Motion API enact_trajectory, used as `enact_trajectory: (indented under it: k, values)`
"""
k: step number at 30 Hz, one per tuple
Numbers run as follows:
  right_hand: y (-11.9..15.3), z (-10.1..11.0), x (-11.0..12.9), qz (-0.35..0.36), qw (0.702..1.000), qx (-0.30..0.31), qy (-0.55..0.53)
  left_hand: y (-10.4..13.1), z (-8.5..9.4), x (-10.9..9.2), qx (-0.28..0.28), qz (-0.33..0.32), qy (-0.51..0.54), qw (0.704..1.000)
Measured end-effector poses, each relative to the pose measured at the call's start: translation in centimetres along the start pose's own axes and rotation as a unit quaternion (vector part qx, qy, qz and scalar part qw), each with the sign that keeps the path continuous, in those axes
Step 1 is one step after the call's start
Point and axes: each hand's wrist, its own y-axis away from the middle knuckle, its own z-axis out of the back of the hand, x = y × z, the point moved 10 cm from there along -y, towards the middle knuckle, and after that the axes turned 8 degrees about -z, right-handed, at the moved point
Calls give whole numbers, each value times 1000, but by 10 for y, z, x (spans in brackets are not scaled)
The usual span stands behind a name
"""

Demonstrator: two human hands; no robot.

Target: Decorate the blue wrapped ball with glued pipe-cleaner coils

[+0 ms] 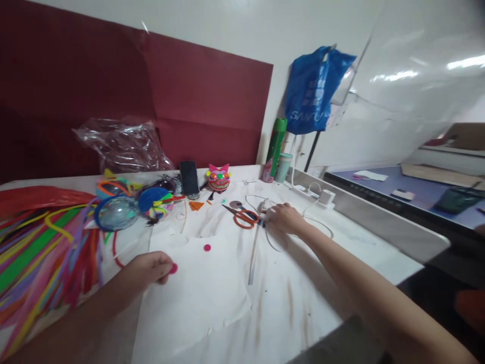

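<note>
My left hand [153, 267] pinches a small pink disc [174, 268] over a sheet of white paper [189, 303]. A second pink disc [207, 247] lies flat on that paper. Farther back to the right, my right hand [285, 218] reaches down with curled fingers beside a small whitish object [265, 206] with a thin cord around it. Blur and the hand itself hide what its fingertips hold. Just left of it are orange-handled scissors [245, 219], blades pointing to the back left. A narrow strip [253, 258] runs toward me from near the right hand.
Colourful pipe cleaners or strips [49, 258] are heaped at left. A pink animal-face figure [219, 178] and a black phone [189, 178] stand along the back. A green spray can [277, 144], a pale cup [283, 168] and a white plug [326, 197] are at the back right.
</note>
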Motion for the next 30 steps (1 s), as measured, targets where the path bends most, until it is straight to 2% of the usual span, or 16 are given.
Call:
enact_trajectory:
  k: [3, 6, 10, 13, 14, 16, 19, 20, 22, 24, 27, 30]
  values:
    - [-9, -17, -1, 2, 999, 15, 28, 2, -10, 2, 49, 4, 11, 999]
    - [-12, -19, -8, -7, 999, -3, 39, 8, -8, 9, 43, -3, 3, 999]
    - [-3, 2, -9, -24, 997, -64, 28, 17, -9, 8, 17, -23, -7, 1000]
    - [12, 24, 7, -40, 994, -93, -52, 19, -13, 4, 4, -14, 14, 1000]
    - [19, 28, 17, -37, 985, -83, -144, 18, -14, 4, -2, -8, 24, 1000]
    - [34, 28, 49, -14, 976, -43, -213, 14, -9, 5, -30, -2, 44, 999]
    - [63, 3, 106, 33, 918, 119, -378, 7, 3, 10, -88, -11, 61, 994]
    - [73, -2, 122, 51, 902, 147, -402, 6, 7, 12, -102, -15, 65, 993]
    - [92, -17, 146, 78, 887, 207, -405, 6, 9, 15, -113, -19, 66, 991]
    - [106, -31, 158, 94, 890, 238, -377, 8, 7, 15, -106, -16, 57, 993]
    - [117, -44, 165, 118, 902, 257, -327, 12, 1, 11, -85, -10, 32, 996]
    - [122, -48, 167, 139, 906, 262, -302, 13, -3, 8, -71, -10, 15, 997]
